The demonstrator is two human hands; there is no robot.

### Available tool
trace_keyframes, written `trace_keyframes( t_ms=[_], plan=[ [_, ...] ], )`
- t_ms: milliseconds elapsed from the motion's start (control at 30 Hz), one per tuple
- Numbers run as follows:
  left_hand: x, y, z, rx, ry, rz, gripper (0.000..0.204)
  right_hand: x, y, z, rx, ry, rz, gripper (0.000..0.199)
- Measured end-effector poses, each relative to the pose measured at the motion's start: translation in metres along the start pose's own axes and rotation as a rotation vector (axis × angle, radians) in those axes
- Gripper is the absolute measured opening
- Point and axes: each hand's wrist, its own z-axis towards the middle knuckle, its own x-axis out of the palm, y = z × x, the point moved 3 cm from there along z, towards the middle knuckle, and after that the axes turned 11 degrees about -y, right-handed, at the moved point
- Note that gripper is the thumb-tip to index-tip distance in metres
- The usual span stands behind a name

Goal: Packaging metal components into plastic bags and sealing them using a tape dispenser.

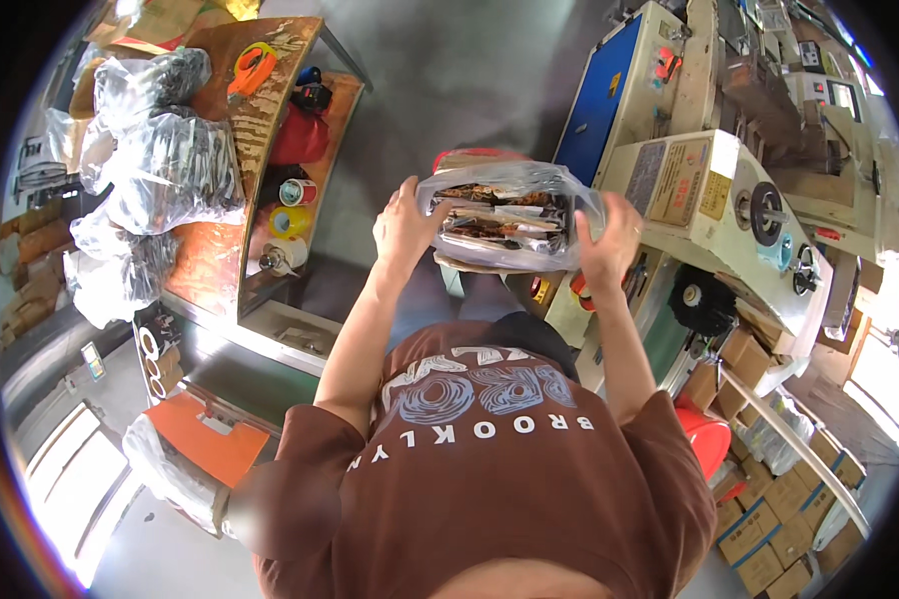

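clear plastic packet bag [504,215] centre, brown cartons [769,524] lower right

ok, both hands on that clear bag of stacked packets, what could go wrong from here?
1. The clear bag hangs in the air, gripped only at its ends by the left hand and right hand; the thin film could slip or tear.
2. The packing machine sits close by the right hand; the bag might snag on it.

Free room: bare grey floor [469,80] ahead, between the 2 sides, was open for passage. Obstacles, left: wooden bench [210,260] crowded with clear plastic bags [160,160] and tape rolls [288,205]. Obstacles, right: cream machine [709,215] just beside the right hand [609,245]; stacked cardboard boxes [779,519] lower right.
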Motion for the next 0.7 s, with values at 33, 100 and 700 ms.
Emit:
trace_keyframes(
  t_ms=[33, 100, 700],
  plan=[
    [0.008, 0.004, 0.007, 0.031, 0.042, -0.047, 0.042, 0.005, -0.021, -0.012, 0.165, -0.048, -0.264, 0.031],
    [0.027, 0.023, 0.013, -0.104, 0.199, -0.121, 0.035, 0.009, -0.045, -0.027, 0.323, -0.108, -0.52, 0.03],
    [-0.222, 0.059, 0.168, -0.132, 0.006, -1.025, 0.039, 0.059, 0.213, 0.177, 0.698, 0.161, 0.72, 0.021]
  ],
)
